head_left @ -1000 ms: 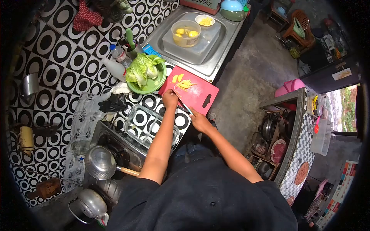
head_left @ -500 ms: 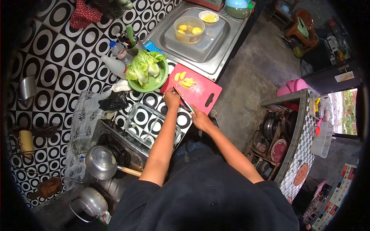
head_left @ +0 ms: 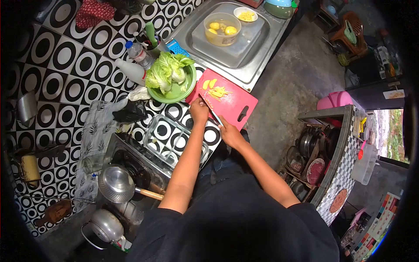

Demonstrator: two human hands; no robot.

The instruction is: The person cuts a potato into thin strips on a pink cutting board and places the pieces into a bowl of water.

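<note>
My right hand point(head_left: 230, 132) is closed round the handle of a knife point(head_left: 213, 113), whose blade points up and left across the red cutting board point(head_left: 231, 105). Against the blade's left side, at the board's near left edge, my left hand point(head_left: 199, 111) has its fingers curled. Whatever it grips is hidden by the fingers. Beyond the blade lies a small pile of yellow potato strips point(head_left: 218, 92). A few thicker potato slices point(head_left: 209, 83) rest just above that pile.
Left of the board, a green bowl point(head_left: 190, 90) holds leafy cabbage point(head_left: 166, 75). A glass dish point(head_left: 150, 139) sits nearer me, beside the stove with a pan point(head_left: 115, 184). In the sink point(head_left: 192, 35), a plastic tub point(head_left: 223, 40) of potatoes in water stands by a small bowl point(head_left: 245, 14).
The whole view has shifted slightly, with the board appearing a little further right. Both hands stay at the board, and the knife remains in the right one.
</note>
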